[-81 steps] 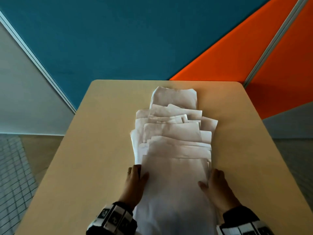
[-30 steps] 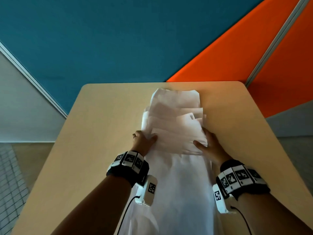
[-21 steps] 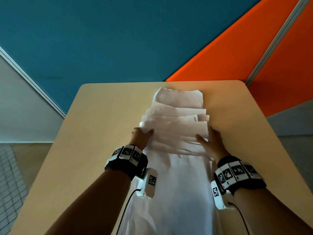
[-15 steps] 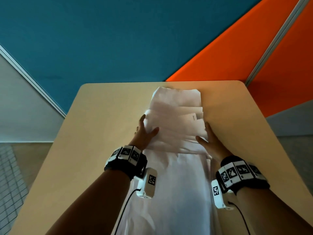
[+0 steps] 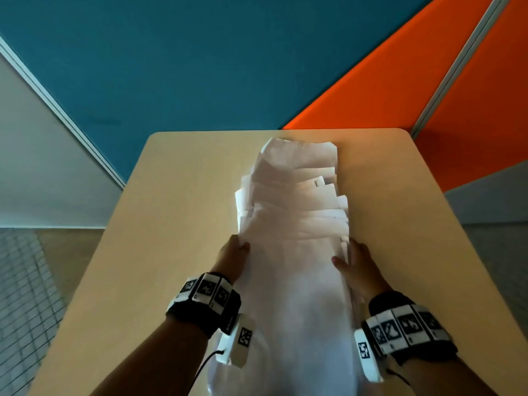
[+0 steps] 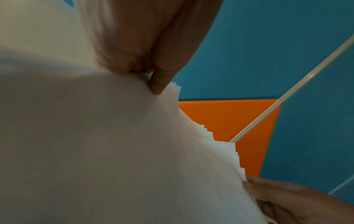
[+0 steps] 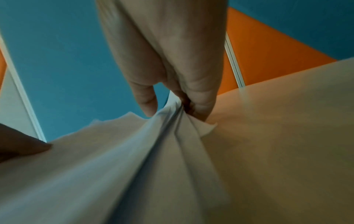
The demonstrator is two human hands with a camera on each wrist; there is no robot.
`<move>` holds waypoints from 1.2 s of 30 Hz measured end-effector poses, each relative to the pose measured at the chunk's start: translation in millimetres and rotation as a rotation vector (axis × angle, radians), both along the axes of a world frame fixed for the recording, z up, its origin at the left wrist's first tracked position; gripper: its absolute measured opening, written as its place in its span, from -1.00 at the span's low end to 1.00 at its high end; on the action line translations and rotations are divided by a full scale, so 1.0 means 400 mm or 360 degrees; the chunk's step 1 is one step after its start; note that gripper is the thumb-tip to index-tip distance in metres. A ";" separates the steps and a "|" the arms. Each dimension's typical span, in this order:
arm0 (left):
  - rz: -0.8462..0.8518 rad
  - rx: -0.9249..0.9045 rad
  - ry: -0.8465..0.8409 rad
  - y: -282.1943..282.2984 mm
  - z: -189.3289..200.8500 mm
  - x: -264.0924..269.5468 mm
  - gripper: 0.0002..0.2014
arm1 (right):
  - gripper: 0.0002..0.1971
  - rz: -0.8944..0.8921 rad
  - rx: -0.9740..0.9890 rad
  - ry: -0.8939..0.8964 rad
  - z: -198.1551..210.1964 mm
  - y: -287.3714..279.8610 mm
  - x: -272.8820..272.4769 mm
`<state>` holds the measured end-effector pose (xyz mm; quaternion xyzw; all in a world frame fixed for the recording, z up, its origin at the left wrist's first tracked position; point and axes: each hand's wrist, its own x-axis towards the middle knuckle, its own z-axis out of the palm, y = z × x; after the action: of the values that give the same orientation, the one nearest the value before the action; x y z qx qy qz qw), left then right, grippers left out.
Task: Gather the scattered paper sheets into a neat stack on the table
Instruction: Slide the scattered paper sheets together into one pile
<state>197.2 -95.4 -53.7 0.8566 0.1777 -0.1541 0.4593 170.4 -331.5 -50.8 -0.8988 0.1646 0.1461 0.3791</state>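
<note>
Many white paper sheets fanned lengthwise, left hand and right hand pinching side edges

The near end of the paper sheets is cut off, and under them the fingers of both hands are hidden.

The paper sheets lie overlapped in a long run down the middle of the table, from near its far edge to its near edge. The left hand sits at the run's left side and the right hand at its right side, both about midway along.
</note>
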 end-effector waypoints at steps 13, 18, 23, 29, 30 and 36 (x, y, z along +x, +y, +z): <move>-0.0146 0.0107 0.0043 0.010 0.015 -0.230 -0.59 | -0.49 0.0064 -0.0130 0.0063 0.012 -0.006 -0.283; -0.0522 0.0283 -0.0043 0.066 0.038 -0.302 -0.03 | -0.09 0.0460 -0.0082 0.0005 0.038 -0.076 -0.344; -0.1428 0.0806 -0.0064 0.107 0.025 -0.479 0.32 | 0.22 0.1239 -0.0664 0.0223 0.025 -0.095 -0.465; -0.1576 0.1294 -0.0254 0.068 0.035 -0.519 0.34 | 0.10 0.1173 -0.0715 -0.0214 -0.011 -0.074 -0.489; -0.1616 0.1248 -0.0265 0.061 0.033 -0.511 0.32 | 0.06 0.1169 -0.0698 -0.0218 -0.014 -0.069 -0.481; -0.1486 0.1301 -0.0326 0.036 0.027 -0.462 0.27 | -0.02 0.1146 -0.0738 -0.0304 -0.030 -0.049 -0.402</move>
<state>12.3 -81.2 -42.8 0.9607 -0.2154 -0.1751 -0.0063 9.6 -351.1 -62.6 -0.9697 -0.1665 0.1443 0.1057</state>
